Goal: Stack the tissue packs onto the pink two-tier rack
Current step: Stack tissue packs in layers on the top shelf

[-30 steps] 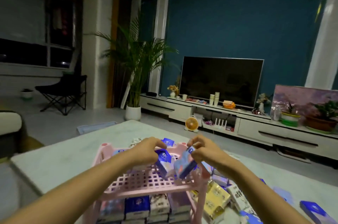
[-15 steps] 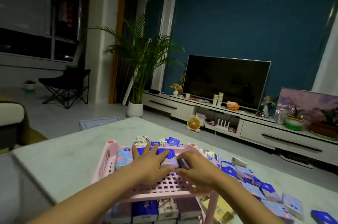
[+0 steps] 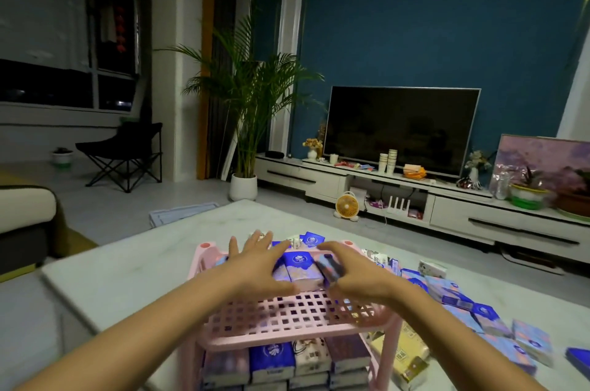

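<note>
The pink two-tier rack point(image 3: 287, 317) stands on the pale table in front of me. Blue and lilac tissue packs point(image 3: 298, 266) lie in a row at the far end of its top tier. My left hand point(image 3: 255, 263) lies flat over the left packs, fingers straight and spread. My right hand point(image 3: 351, 269) grips a blurred dark-blue pack point(image 3: 330, 266) at the right end of that row. The lower tier point(image 3: 287, 358) is packed with stacked tissue packs.
Loose tissue packs point(image 3: 463, 301) are scattered on the table point(image 3: 127, 269) right of the rack, with yellow packs point(image 3: 405, 355) by its right leg. A few more packs point(image 3: 306, 239) lie behind it. The table's left edge runs near a sofa point(image 3: 25, 215).
Both hands came down from holding packs above the rack to the top tier. The left hand has flattened and reached farther back; the right hand still works a pack into the row.
</note>
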{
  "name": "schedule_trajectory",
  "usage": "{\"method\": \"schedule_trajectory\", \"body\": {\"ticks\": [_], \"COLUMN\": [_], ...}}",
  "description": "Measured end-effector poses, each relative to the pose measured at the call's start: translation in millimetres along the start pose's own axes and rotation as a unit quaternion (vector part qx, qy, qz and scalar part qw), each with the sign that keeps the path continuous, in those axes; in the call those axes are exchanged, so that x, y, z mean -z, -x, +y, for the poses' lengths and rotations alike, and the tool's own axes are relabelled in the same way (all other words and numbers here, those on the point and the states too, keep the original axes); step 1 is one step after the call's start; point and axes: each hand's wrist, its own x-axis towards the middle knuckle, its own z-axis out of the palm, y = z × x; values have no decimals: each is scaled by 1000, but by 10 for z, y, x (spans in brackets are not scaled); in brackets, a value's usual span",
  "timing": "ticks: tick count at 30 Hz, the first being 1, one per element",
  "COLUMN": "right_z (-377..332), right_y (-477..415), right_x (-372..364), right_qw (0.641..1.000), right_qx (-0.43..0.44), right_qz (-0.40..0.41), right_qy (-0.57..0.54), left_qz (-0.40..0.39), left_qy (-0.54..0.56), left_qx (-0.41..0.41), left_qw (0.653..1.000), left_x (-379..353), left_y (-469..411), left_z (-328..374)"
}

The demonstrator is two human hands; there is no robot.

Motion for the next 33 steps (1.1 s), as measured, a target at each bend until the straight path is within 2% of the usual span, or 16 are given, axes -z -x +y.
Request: {"method": "schedule_trajectory", "body": {"ticks": [4,10,20,28,33], "right_z": [29,154,282,316,233], "right_y": [14,-127,-302,-232,-219], "right_x": [132,121,105,73,81], "right_qw": [1000,999,992,977,973], "right_qx": [-16,-33,-22,31,11], "right_qz": [-19,-17,-30,-25,-24], "right_qy": [16,36,121,212,228], "left_qz": [-37,-43,-13,5,3], "left_qy": [-9,-47,-69,-68,-59], "left_qx": [26,27,23,12,10], "left_qw": [999,998,997,998,998], "left_x": [75,-5,0,-39,-40], "left_y": [86,106,12,-48,-11], "left_z": [-217,-208,-193,-190,-202]}}
